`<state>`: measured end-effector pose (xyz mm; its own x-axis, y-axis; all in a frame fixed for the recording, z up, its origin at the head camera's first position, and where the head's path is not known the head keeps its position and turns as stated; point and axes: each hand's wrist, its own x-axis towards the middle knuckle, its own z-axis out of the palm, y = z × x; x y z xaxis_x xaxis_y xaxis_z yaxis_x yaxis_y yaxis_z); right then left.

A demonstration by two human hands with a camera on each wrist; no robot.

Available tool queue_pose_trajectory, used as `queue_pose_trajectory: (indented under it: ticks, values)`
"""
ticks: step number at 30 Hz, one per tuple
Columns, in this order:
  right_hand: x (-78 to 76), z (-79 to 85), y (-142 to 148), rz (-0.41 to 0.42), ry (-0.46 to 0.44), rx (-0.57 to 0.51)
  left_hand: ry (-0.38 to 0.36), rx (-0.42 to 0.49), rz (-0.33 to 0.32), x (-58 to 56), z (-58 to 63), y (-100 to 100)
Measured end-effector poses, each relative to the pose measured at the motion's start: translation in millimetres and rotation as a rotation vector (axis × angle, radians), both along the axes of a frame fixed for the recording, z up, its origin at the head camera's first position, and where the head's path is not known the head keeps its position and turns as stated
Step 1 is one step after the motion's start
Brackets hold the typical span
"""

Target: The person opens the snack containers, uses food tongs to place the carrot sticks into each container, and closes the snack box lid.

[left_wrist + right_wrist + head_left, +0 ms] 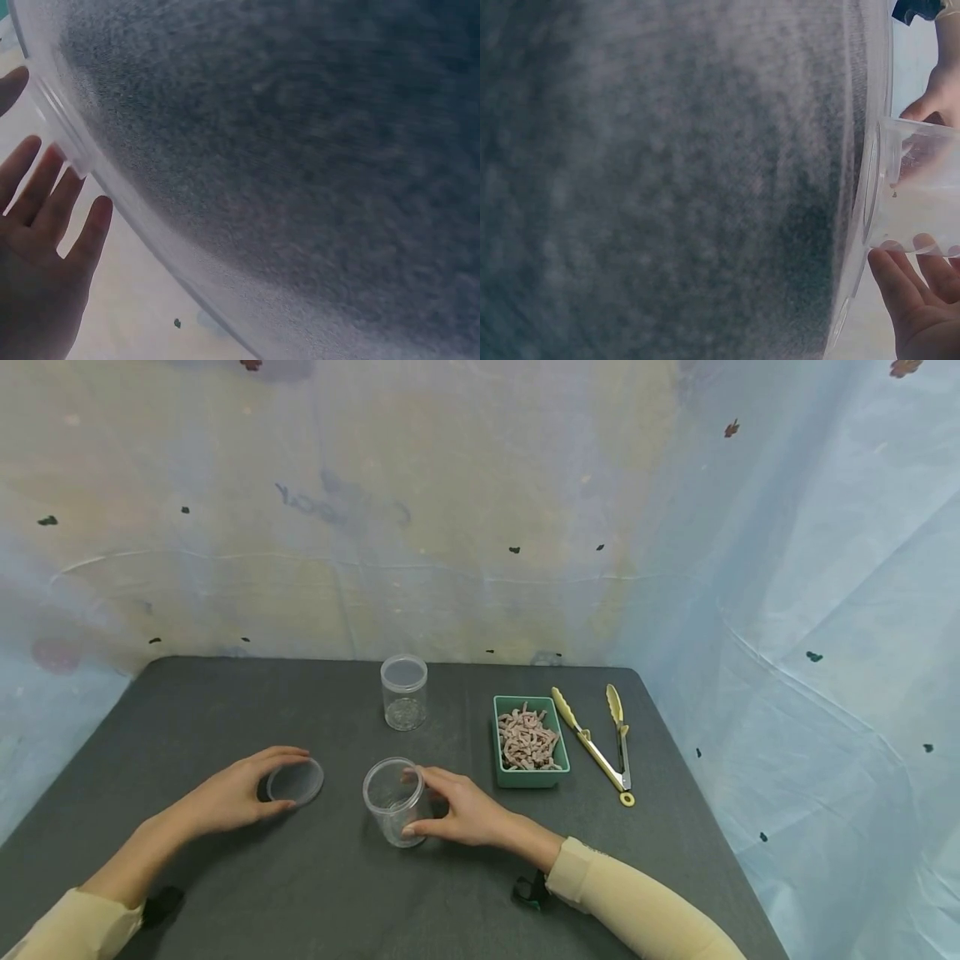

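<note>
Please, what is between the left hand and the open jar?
In the head view: the clear lid, gripped by the left hand, then bare tabletop before the open jar.

On the pale hanging sheet (465, 468), we are seeing faint bluish lettering (307, 506); its first letter is looking like a Y, but we are not managing to read the rest. On the right sleeve (637, 893), we are finding small marks (588, 847) too tiny to read.

Pale, spotted sheeting (450, 485) hangs behind and beside a dark table (225, 710).
</note>
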<state>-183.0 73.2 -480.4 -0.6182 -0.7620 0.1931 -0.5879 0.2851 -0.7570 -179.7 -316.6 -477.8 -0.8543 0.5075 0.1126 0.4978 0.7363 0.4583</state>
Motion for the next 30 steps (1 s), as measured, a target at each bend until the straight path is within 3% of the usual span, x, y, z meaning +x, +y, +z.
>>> queue_pose_trajectory:
  ticks: [6,13,23,30]
  values:
    - [0.2,-0.8,1,0.001,0.0,-0.011,-0.043,-0.029,-0.027,8.1,0.1,-2]
    - [0.2,-1.3,1,0.003,-0.026,-0.035,-0.032,-0.03,-0.053,15.4,-3.4,0]
    - [0.2,-4.3,1,0.011,-0.115,-0.076,-0.008,-0.012,-0.059,16.8,-5.2,2]
    - [-1.9,-1.7,2,0.01,-0.116,-0.042,-0.033,0.015,-0.051,14.0,-1.0,3]
